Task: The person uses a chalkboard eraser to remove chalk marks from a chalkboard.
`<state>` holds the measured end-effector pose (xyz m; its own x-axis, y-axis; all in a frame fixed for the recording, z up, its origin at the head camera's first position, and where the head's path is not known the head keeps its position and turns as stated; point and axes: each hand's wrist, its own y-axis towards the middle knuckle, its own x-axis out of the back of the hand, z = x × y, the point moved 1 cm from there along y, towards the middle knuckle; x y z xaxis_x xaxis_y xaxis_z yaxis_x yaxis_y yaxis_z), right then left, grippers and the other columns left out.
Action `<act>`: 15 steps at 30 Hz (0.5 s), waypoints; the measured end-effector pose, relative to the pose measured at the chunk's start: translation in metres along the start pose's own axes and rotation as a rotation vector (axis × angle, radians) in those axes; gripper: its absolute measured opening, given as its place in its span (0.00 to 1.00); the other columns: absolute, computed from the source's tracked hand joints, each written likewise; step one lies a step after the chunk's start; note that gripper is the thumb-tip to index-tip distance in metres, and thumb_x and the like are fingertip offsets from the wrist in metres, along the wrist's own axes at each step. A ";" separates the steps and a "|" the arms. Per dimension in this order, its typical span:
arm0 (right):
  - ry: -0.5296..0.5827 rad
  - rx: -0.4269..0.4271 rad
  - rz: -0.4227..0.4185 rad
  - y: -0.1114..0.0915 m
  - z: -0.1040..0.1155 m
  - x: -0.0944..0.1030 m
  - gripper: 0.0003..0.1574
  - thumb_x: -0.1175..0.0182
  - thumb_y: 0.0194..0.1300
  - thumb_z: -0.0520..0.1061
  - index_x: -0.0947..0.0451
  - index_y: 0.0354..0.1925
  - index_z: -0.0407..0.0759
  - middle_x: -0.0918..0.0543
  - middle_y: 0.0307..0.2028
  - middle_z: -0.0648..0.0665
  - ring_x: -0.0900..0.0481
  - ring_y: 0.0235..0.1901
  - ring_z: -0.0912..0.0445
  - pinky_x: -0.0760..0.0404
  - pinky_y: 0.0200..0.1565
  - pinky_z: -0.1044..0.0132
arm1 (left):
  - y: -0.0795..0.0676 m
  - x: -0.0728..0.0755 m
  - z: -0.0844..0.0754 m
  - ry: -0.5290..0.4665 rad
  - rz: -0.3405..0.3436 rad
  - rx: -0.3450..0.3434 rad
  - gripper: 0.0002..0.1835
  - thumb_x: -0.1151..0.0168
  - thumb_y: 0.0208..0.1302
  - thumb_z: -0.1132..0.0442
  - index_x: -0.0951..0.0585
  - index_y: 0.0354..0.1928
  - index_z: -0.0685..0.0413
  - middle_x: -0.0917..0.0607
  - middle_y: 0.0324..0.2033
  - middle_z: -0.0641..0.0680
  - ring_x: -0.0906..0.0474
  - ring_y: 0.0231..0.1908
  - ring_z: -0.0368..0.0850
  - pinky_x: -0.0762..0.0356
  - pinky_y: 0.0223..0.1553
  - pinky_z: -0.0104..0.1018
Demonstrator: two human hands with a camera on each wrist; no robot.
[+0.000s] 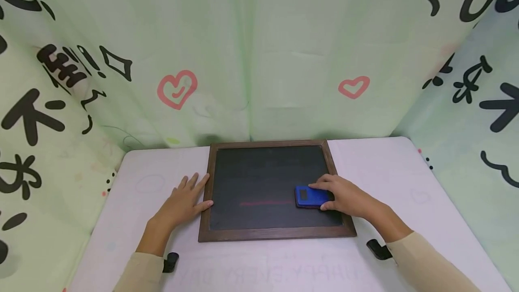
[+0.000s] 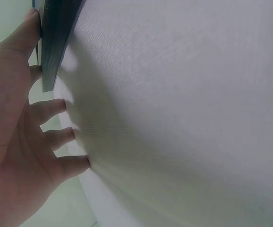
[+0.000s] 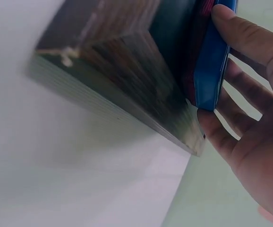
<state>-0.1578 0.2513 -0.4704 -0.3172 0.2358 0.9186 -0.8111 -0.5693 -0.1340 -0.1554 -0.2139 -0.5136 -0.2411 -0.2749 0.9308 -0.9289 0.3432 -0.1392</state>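
Observation:
A blackboard (image 1: pixel 259 170) in a brown wooden frame lies on the white table. A pinkish-red line (image 1: pixel 265 203) runs across its lower middle. My right hand (image 1: pixel 346 195) grips a blue chalkboard eraser (image 1: pixel 312 196) over the right end of that line, thumb on the near side and fingers on the far side. In the right wrist view the eraser (image 3: pixel 209 71) shows a dark red felt underside facing the board. My left hand (image 1: pixel 184 202) lies spread at the frame's left edge, thumb and index finger touching the wood, the other fingertips (image 2: pixel 82 161) resting on the tabletop.
The white table (image 1: pixel 389 166) extends on both sides of the board. Pale green curtains (image 1: pixel 292 35) with black writing and pink hearts surround it at the back and sides. Dark wrist camera mounts (image 1: pixel 379 250) sit under both forearms.

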 end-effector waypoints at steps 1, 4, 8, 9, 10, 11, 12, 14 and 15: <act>0.004 0.001 0.002 -0.002 0.002 -0.001 0.38 0.24 0.61 0.49 0.21 0.67 0.44 0.20 0.58 0.40 0.20 0.56 0.42 0.17 0.55 0.46 | 0.000 0.000 0.000 0.000 -0.002 0.001 0.44 0.40 0.73 0.40 0.44 0.82 0.49 0.41 0.78 0.70 0.48 0.76 0.78 0.41 0.64 0.81; 0.016 0.003 0.012 -0.009 0.006 -0.004 0.38 0.23 0.60 0.50 0.21 0.66 0.45 0.19 0.57 0.43 0.20 0.56 0.44 0.17 0.54 0.47 | 0.000 0.001 0.001 0.001 0.000 0.003 0.44 0.41 0.73 0.40 0.44 0.82 0.48 0.41 0.78 0.70 0.48 0.76 0.78 0.41 0.64 0.81; 0.034 0.012 0.025 -0.016 0.010 -0.007 0.38 0.22 0.58 0.51 0.20 0.65 0.47 0.19 0.56 0.45 0.20 0.56 0.45 0.17 0.54 0.47 | 0.001 0.000 0.001 0.005 0.005 0.002 0.44 0.41 0.73 0.40 0.44 0.82 0.49 0.41 0.78 0.70 0.48 0.76 0.78 0.41 0.64 0.81; 0.041 0.012 0.028 -0.017 0.010 -0.007 0.37 0.22 0.58 0.51 0.20 0.65 0.47 0.19 0.56 0.46 0.20 0.56 0.46 0.17 0.55 0.47 | 0.001 0.000 0.001 0.005 0.004 0.002 0.44 0.40 0.73 0.40 0.44 0.82 0.49 0.41 0.78 0.70 0.48 0.76 0.78 0.41 0.64 0.81; 0.049 0.009 0.033 -0.018 0.011 -0.007 0.37 0.22 0.57 0.51 0.19 0.64 0.47 0.19 0.56 0.46 0.20 0.57 0.46 0.18 0.55 0.47 | 0.001 0.000 0.002 0.004 0.004 0.002 0.44 0.40 0.73 0.40 0.44 0.82 0.49 0.41 0.78 0.70 0.48 0.76 0.78 0.41 0.64 0.81; 0.057 0.010 0.040 -0.019 0.011 -0.007 0.37 0.21 0.57 0.51 0.19 0.63 0.48 0.19 0.56 0.47 0.21 0.57 0.46 0.18 0.56 0.46 | 0.001 0.000 0.002 0.003 0.004 0.002 0.44 0.40 0.73 0.40 0.44 0.82 0.49 0.42 0.78 0.70 0.49 0.76 0.78 0.41 0.64 0.81; 0.065 0.008 0.047 -0.020 0.012 -0.007 0.37 0.21 0.56 0.50 0.19 0.63 0.48 0.19 0.56 0.48 0.21 0.57 0.46 0.18 0.56 0.47 | 0.001 0.000 0.002 0.000 0.005 0.003 0.44 0.41 0.73 0.40 0.44 0.82 0.49 0.42 0.78 0.70 0.49 0.76 0.78 0.41 0.65 0.81; 0.077 0.003 0.067 -0.021 0.012 -0.007 0.36 0.21 0.56 0.50 0.19 0.62 0.49 0.19 0.56 0.49 0.21 0.58 0.47 0.18 0.57 0.47 | 0.001 -0.001 0.002 -0.003 0.006 0.004 0.44 0.41 0.73 0.39 0.44 0.82 0.48 0.42 0.78 0.70 0.49 0.76 0.78 0.42 0.65 0.81; 0.079 0.004 0.075 -0.021 0.012 -0.007 0.36 0.21 0.56 0.51 0.20 0.61 0.50 0.19 0.56 0.50 0.22 0.58 0.48 0.18 0.57 0.48 | 0.001 -0.001 0.002 -0.005 0.008 0.005 0.44 0.41 0.73 0.39 0.44 0.82 0.48 0.42 0.78 0.70 0.49 0.76 0.78 0.42 0.65 0.81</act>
<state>-0.1324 0.2525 -0.4693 -0.4147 0.2540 0.8738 -0.7818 -0.5908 -0.1993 -0.1571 -0.2154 -0.5153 -0.2493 -0.2764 0.9281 -0.9285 0.3406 -0.1480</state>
